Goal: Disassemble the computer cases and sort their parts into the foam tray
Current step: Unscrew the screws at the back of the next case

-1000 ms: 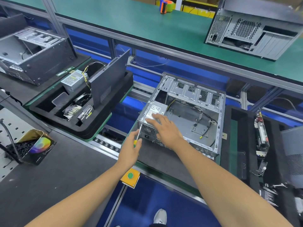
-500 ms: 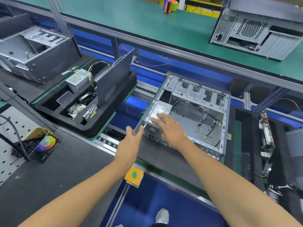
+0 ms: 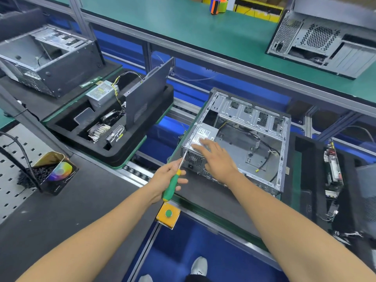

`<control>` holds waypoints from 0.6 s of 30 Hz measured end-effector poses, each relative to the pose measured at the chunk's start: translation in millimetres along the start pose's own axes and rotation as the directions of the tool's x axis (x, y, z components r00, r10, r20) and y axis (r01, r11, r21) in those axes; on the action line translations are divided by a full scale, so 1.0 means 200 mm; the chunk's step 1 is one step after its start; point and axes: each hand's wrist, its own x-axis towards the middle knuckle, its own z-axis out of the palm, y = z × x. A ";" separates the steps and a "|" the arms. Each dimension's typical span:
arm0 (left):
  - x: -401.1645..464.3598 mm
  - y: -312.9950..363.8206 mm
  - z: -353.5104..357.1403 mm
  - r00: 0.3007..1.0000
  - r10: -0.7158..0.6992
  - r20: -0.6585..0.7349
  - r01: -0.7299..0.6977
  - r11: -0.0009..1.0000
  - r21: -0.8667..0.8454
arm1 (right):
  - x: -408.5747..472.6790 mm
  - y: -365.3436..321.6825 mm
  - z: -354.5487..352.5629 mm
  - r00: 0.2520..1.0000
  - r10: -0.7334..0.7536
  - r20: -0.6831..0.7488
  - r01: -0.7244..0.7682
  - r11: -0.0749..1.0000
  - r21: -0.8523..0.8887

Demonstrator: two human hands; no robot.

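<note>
Left hand (image 3: 165, 180) grip is wrapped round the green handle of a screwdriver (image 3: 172, 185), shaft tip at the near rear corner of the open computer case (image 3: 244, 139), probably on a power-supply screw. Right hand (image 3: 216, 157) lies flat, fingers spread, pressing on the power supply (image 3: 204, 134) that sits in the case's near-left corner. The case lies on its side on the dark bench mat (image 3: 203, 200).

Handling guess: the supply is a stiff, dense metal box, fairly heavy for its size, with sharp sheet edges; once the screws are out, take it by its two long sides, and mind the trailing cables (image 3: 270, 151).

Further left, the foam tray (image 3: 114, 143) already holds another supply, a side panel and small parts. Soft foam, so a drop-in is safe.
</note>
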 end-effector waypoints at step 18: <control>0.01 -0.03 -0.06 0.971 0.076 -0.227 -0.039 0.985 0.167 | 0.02 0.02 0.02 1.000 -0.001 0.017 0.000 1.000 0.021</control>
